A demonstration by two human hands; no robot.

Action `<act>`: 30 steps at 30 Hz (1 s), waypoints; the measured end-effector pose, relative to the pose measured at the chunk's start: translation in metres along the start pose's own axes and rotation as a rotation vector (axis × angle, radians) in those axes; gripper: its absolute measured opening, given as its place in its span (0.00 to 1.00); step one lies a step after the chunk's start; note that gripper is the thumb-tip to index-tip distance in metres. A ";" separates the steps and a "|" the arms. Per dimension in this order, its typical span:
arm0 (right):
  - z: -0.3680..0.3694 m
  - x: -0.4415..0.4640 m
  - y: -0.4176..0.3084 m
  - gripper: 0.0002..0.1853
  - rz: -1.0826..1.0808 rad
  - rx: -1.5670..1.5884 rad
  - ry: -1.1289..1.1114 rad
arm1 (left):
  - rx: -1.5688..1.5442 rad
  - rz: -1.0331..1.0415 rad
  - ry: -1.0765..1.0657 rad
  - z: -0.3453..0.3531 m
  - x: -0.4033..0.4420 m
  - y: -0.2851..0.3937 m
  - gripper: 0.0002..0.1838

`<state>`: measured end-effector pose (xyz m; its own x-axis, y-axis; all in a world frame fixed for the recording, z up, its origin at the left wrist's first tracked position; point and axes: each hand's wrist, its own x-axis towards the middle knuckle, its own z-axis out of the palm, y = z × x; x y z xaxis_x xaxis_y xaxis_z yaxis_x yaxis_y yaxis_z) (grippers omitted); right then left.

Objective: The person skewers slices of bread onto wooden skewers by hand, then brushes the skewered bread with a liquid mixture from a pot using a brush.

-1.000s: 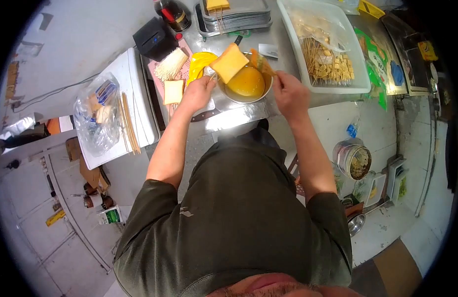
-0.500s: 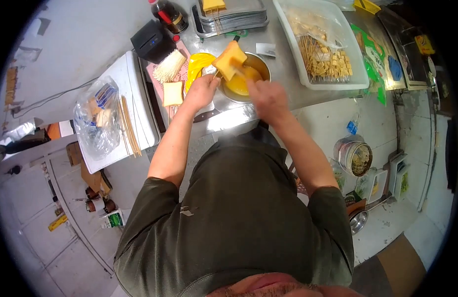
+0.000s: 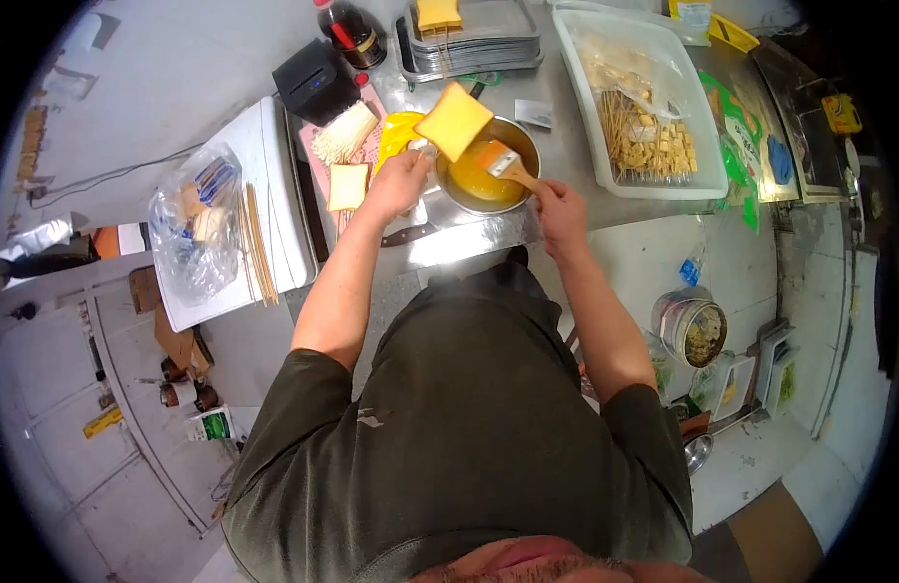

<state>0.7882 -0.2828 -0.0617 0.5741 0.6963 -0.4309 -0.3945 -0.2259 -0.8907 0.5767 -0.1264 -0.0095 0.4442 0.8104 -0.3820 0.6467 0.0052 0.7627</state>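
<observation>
My left hand (image 3: 403, 185) is closed near the lower end of a skewered bread slice (image 3: 454, 121), yellow on its upper face, tilted above the left side of a metal pot (image 3: 535, 154). Yellow liquid (image 3: 476, 187) lies inside the pot. My right hand (image 3: 563, 216) grips the wooden handle of a flat brush (image 3: 512, 167), whose bristles are over the liquid, apart from the bread. Whether they touch the liquid I cannot tell. Left of my left hand, a paler bread slice (image 3: 348, 187) on sticks lies by a bundle of thin white strands (image 3: 344, 134).
Stacked metal trays (image 3: 474, 60) stand behind the pot, with a yellow bread slice (image 3: 439, 13) on top. A white tub (image 3: 710, 183) of skewered cubes is at right. A knife (image 3: 408, 235) lies near the front edge. A dark bottle (image 3: 357, 39) and black box (image 3: 318, 83) stand back left.
The brush has come away from the bread, down and right over the pot, with my right hand moving right. My left hand still holds the bread slice up.
</observation>
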 end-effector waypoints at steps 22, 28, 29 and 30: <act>0.051 0.042 -0.056 0.15 -0.501 -1.506 -0.337 | 0.180 0.107 0.123 -0.016 -0.012 -0.022 0.20; -0.025 0.030 -0.031 0.15 -0.392 -0.759 -0.161 | 0.227 0.113 0.112 -0.009 -0.007 -0.016 0.20; -0.032 0.028 -0.026 0.15 -0.301 -0.598 -0.106 | 0.235 0.121 0.110 -0.006 -0.008 -0.014 0.19; -0.035 0.024 -0.021 0.14 -0.232 -0.441 -0.102 | 0.246 0.131 0.105 -0.003 -0.007 -0.012 0.19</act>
<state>0.8353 -0.2858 -0.0586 0.5286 0.8205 -0.2175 0.0886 -0.3082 -0.9472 0.5637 -0.1308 -0.0143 0.4759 0.8509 -0.2226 0.7244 -0.2357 0.6478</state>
